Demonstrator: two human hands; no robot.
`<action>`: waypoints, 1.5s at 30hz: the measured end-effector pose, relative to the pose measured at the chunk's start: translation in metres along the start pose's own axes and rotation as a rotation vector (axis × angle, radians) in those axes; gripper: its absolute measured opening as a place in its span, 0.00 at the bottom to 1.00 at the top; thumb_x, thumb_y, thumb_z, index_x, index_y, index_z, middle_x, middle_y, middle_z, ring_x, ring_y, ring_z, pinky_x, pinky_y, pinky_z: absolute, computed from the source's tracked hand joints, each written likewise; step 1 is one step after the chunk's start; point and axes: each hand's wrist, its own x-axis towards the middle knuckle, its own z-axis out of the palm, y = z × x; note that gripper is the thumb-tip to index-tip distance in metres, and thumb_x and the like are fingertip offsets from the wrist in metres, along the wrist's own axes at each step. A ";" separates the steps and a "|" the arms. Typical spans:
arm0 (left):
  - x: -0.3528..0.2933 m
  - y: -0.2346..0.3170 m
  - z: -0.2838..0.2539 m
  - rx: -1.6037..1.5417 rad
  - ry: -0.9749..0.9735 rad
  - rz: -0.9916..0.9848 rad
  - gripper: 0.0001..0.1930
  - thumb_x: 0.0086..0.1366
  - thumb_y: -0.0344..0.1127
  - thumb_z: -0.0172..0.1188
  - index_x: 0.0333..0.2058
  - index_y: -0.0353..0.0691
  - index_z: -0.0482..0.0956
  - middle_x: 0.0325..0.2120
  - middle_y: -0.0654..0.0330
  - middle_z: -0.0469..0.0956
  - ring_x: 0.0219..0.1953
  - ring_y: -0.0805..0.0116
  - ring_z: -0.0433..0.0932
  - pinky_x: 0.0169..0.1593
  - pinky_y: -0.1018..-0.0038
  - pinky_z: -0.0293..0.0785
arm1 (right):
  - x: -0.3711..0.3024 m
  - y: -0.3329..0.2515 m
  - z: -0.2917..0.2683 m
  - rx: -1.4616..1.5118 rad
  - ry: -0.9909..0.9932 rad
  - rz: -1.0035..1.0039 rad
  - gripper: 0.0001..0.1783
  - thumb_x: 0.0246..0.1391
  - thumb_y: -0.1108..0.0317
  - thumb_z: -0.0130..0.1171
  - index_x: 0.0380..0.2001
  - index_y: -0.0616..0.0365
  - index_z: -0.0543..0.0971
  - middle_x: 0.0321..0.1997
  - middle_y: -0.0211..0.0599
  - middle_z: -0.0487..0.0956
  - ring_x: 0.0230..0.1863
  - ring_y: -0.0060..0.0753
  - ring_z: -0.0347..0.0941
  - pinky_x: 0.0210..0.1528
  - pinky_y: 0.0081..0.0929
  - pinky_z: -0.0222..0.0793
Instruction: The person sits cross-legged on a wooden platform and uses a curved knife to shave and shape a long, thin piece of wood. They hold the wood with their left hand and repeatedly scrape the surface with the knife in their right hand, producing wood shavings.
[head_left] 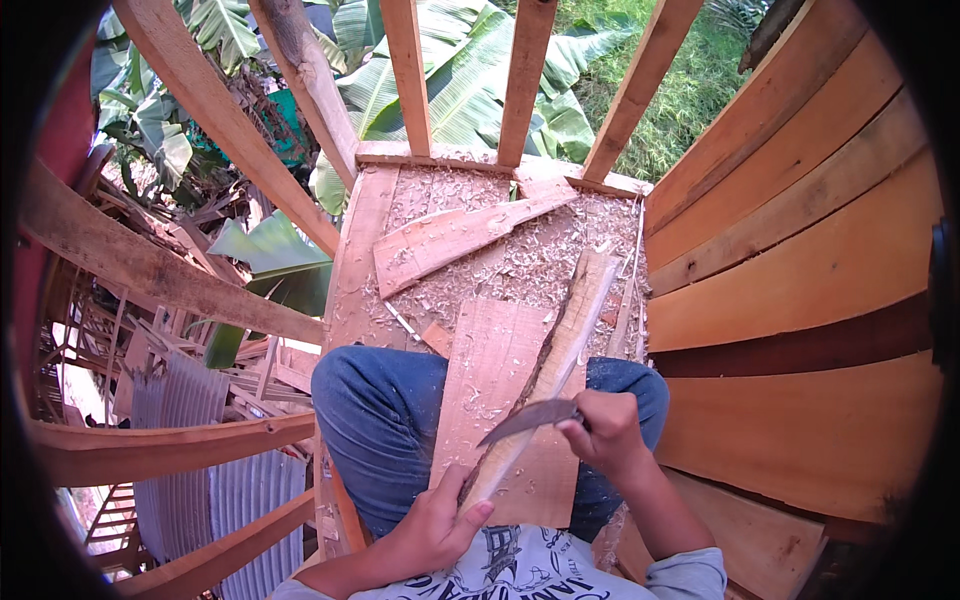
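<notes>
My left hand [448, 522] is closed round the near end of a long strip of wood [560, 350] with rough bark down its left edge. The strip slants away from me, up and to the right, across a flat board [492, 360] that lies over my lap. In my right hand [607, 432] is a curved, dark-bladed knife [530, 418], its handle hidden in my fist. The blade lies across the strip, pointing left, a short way beyond my left hand. I cannot tell how deep its edge sits in the wood.
A cut, tapered plank [470, 235] lies on the shaving-strewn floor [410, 190] ahead, near a thin white stick [403, 320] and a small wood block [437, 338]. Wooden rails [170, 275] stand left and ahead; a plank wall [780, 290] rises at right. Corrugated sheets [250, 500] lie below left.
</notes>
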 end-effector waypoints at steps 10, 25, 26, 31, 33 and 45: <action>0.011 -0.011 0.001 -0.038 -0.055 -0.082 0.19 0.67 0.39 0.50 0.48 0.29 0.62 0.25 0.47 0.72 0.29 0.61 0.75 0.35 0.68 0.70 | -0.004 0.036 0.014 0.014 0.173 0.341 0.24 0.54 0.56 0.59 0.13 0.61 0.67 0.11 0.46 0.64 0.13 0.46 0.65 0.16 0.34 0.58; 0.003 -0.009 0.000 -0.093 -0.024 -0.011 0.17 0.69 0.40 0.48 0.48 0.32 0.62 0.22 0.64 0.67 0.22 0.80 0.65 0.27 0.79 0.63 | -0.003 0.052 -0.003 0.121 0.229 0.470 0.24 0.57 0.56 0.56 0.17 0.65 0.68 0.12 0.45 0.66 0.14 0.45 0.66 0.18 0.32 0.59; 0.001 -0.010 -0.002 -0.077 -0.008 0.016 0.17 0.69 0.40 0.47 0.48 0.32 0.62 0.22 0.64 0.67 0.23 0.80 0.65 0.27 0.79 0.63 | -0.016 0.067 -0.008 0.168 0.267 0.550 0.23 0.57 0.56 0.56 0.17 0.65 0.69 0.12 0.46 0.66 0.14 0.45 0.66 0.18 0.32 0.59; 0.007 -0.003 -0.006 -0.094 -0.035 -0.091 0.16 0.68 0.38 0.50 0.47 0.32 0.63 0.25 0.62 0.69 0.28 0.80 0.67 0.32 0.79 0.64 | -0.025 0.009 -0.009 0.153 0.183 0.431 0.23 0.55 0.55 0.57 0.16 0.63 0.69 0.11 0.43 0.66 0.12 0.44 0.64 0.17 0.32 0.58; 0.010 -0.006 -0.003 -0.049 0.001 -0.040 0.17 0.66 0.38 0.52 0.46 0.31 0.64 0.24 0.58 0.70 0.28 0.77 0.69 0.31 0.76 0.66 | -0.026 -0.010 -0.001 0.093 0.126 0.337 0.25 0.53 0.53 0.59 0.15 0.62 0.69 0.10 0.42 0.65 0.12 0.44 0.64 0.16 0.32 0.58; -0.005 0.010 0.004 0.113 -0.007 -0.092 0.18 0.63 0.36 0.59 0.44 0.31 0.64 0.27 0.52 0.76 0.31 0.73 0.75 0.34 0.74 0.71 | -0.015 0.033 -0.013 -0.092 0.338 0.413 0.32 0.53 0.42 0.56 0.13 0.62 0.67 0.09 0.43 0.62 0.12 0.44 0.58 0.16 0.34 0.54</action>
